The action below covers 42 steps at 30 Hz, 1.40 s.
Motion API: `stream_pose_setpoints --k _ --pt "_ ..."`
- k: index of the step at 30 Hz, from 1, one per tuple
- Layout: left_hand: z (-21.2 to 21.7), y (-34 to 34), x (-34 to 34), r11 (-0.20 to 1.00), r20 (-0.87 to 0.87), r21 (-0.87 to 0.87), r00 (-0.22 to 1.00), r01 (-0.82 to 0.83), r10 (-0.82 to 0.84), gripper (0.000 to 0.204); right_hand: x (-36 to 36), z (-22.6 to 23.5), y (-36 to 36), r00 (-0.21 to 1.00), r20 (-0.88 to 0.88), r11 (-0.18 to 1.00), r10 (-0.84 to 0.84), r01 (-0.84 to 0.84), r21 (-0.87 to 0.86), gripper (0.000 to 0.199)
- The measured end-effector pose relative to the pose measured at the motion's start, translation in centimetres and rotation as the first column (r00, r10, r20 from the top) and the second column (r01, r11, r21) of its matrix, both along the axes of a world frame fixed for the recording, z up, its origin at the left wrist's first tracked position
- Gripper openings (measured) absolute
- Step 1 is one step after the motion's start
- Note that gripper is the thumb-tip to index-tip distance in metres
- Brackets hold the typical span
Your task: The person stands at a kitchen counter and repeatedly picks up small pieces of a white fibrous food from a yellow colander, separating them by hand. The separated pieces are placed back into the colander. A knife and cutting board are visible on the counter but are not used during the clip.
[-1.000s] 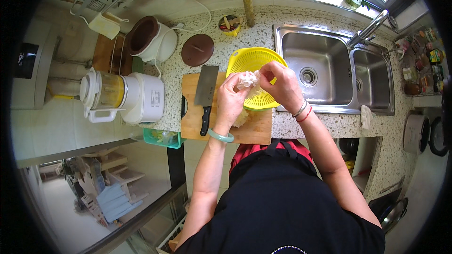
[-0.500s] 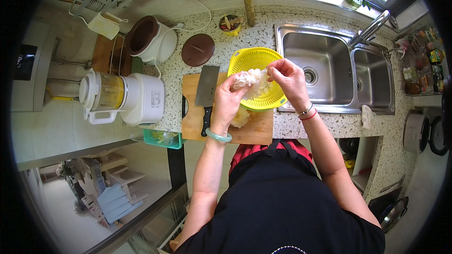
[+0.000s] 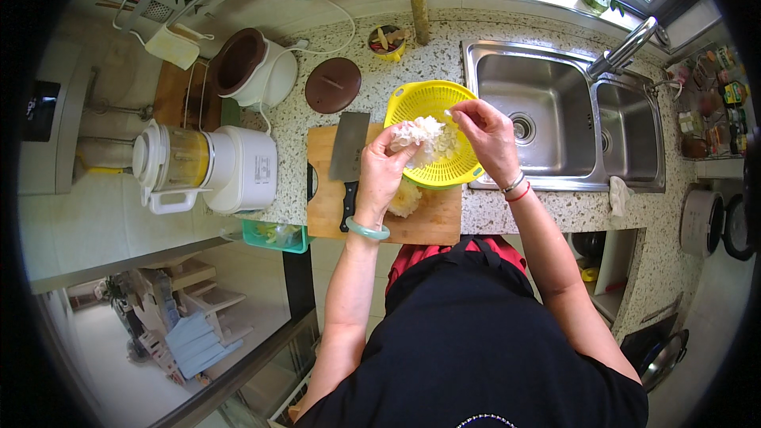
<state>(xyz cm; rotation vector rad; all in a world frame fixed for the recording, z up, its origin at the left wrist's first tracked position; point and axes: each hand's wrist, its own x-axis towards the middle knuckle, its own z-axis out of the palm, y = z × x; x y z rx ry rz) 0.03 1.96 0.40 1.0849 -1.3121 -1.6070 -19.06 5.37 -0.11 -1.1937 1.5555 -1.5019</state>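
left hand (image 3: 382, 170) gripping pale frilly clump (image 3: 418, 131); right hand (image 3: 485, 128) pinching it | over yellow colander (image 3: 444, 103)

Counting what I've got here: one yellow colander (image 3: 434, 103), one wooden cutting board (image 3: 432, 222), one cleaver (image 3: 349, 150). Two clumps of white frilly fungus, one in my left hand (image 3: 384, 170), one on the board (image 3: 406, 200). Two sink basins (image 3: 507, 91), one tap (image 3: 626, 47). One brown lid (image 3: 333, 85), one white blender (image 3: 210, 166), one white cooker (image 3: 254, 67), one green tray (image 3: 273, 235).
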Motion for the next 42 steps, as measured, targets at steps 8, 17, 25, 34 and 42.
stream_pose_setpoints --k 8,17,25,34,42 --pt "0.1 -0.2 -0.3 0.998 0.006 -0.036 0.999 0.054 -0.054 0.027 0.4 0.6 -0.3 0.976 -0.220 0.999 0.008 0.000 0.035 0.011" --pt "0.6 -0.2 -0.6 0.972 0.164 -0.224 0.986 0.072 -0.035 0.027 -0.2 -0.1 -0.7 0.805 -0.583 0.963 -0.112 -0.056 -0.263 0.007" --pt "1.3 0.2 -0.9 0.903 0.321 -0.418 0.946 0.101 0.043 0.024 1.0 3.1 0.4 0.911 -0.401 0.984 0.097 -0.149 -0.101 0.009" --pt "2.4 0.7 -0.7 0.859 0.373 -0.499 0.923 0.116 0.092 0.024 1.9 3.2 0.5 0.818 -0.574 0.972 0.043 -0.167 -0.164 0.010" --pt "0.9 0.6 0.0 0.962 0.200 -0.266 0.980 0.057 -0.003 0.021 2.5 2.4 1.0 0.961 -0.277 0.997 0.016 -0.037 -0.072 0.010"
